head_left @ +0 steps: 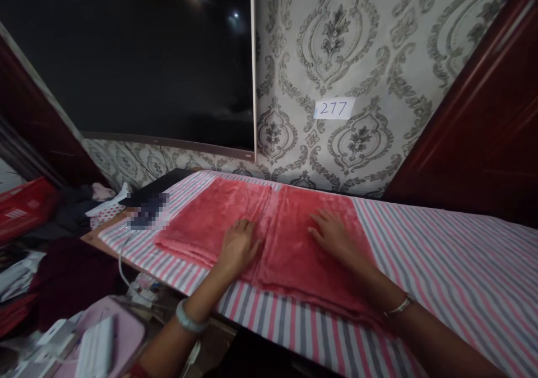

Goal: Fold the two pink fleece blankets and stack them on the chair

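A red plush cloth (290,249) lies folded flat on a table covered in a pink, grey and white striped sheet (454,266). My left hand (239,245) rests palm down on the cloth's left half, near a fold line. My right hand (334,233) lies flat on the right half, fingers spread toward the wall. Neither hand grips anything. A pale bangle sits on my left wrist and a thin bracelet on my right.
A large dark screen (138,59) hangs on the patterned wall above the table, beside a paper label reading 277 (334,108). A blurred dark object (149,210) lies at the table's left end. Clothes, a red crate (21,207) and a pink case (105,333) crowd the left.
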`<state>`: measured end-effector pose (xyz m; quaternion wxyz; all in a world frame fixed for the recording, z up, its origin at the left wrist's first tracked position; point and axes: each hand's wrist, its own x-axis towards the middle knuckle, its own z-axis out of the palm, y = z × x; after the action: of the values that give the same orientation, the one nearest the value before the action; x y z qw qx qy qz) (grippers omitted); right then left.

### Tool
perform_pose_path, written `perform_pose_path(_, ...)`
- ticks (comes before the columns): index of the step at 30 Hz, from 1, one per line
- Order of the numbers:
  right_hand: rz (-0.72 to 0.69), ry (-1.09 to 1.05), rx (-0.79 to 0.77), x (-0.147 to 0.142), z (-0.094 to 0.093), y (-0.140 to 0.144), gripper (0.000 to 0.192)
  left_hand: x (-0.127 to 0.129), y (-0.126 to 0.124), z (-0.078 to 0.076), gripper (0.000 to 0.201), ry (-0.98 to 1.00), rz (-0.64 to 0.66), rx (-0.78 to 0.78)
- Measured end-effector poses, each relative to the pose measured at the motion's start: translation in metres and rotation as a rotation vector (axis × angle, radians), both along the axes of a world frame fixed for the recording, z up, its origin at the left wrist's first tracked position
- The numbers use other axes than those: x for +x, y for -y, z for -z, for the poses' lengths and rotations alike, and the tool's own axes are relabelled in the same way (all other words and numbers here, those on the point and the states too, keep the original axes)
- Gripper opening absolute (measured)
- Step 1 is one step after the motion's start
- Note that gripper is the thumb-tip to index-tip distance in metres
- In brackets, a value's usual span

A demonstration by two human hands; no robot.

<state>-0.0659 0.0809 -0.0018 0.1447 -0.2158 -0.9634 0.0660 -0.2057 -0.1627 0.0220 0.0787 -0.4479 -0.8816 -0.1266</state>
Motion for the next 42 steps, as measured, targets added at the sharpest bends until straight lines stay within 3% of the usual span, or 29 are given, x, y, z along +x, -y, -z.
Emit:
perform_pose_path(3, -0.144, -0.125, -0.253, -0.037, -0.017, 0.022, 0.044, 0.001, 0.025, 0.031, 0.052, -0.093, 0.012, 0.111)
perform_pose_path(6, -0.073, -0.146, -0.507, -0.083, -0.03, 0.034, 0.047, 0.002, 0.034, 0.056, 0.058, -0.19, -0.001, 0.229)
perform_pose_path(12, 0.106, -0.099, -0.643, -0.159, -0.033, 0.028, 0.059, -0.007, 0.044, 0.077, 0.05, -0.259, -0.018, 0.274)
perform_pose_path(17, 0.183, -0.053, -0.637, -0.199, -0.028, 0.022, 0.052, -0.013, 0.048, 0.083, 0.028, -0.283, 0.014, 0.34)
perform_pose_path(20, 0.204, -0.03, -0.563, -0.215, -0.026, 0.024, 0.057, -0.013, 0.05, 0.087, 0.019, -0.294, 0.05, 0.296)
perform_pose_path(27, 0.218, 0.006, -0.371, -0.225, -0.014, 0.03, 0.053, -0.008, 0.053, 0.117, 0.029, -0.34, 0.085, 0.3)
perform_pose_path(30, 0.193, 0.044, -0.323, -0.222, -0.019, 0.033, 0.052, -0.004, 0.064, 0.106, 0.023, -0.278, 0.15, 0.326)
perform_pose_path(33, 0.151, 0.051, -0.261, -0.217, -0.032, 0.042, 0.054, -0.005, 0.077, 0.07, 0.02, -0.107, 0.18, 0.397)
perform_pose_path(36, 0.013, 0.006, -0.103, -0.212, -0.035, 0.058, 0.061, -0.015, 0.082, 0.041, 0.035, -0.163, 0.112, 0.373)
perform_pose_path(38, -0.092, 0.026, -0.023, -0.209, -0.024, 0.066, 0.067, -0.021, 0.079, 0.043, 0.053, -0.276, 0.083, 0.265)
perform_pose_path(42, -0.145, 0.204, -0.092, -0.208, 0.004, 0.07, 0.07, -0.02, 0.07, 0.084, 0.076, -0.351, 0.073, 0.149)
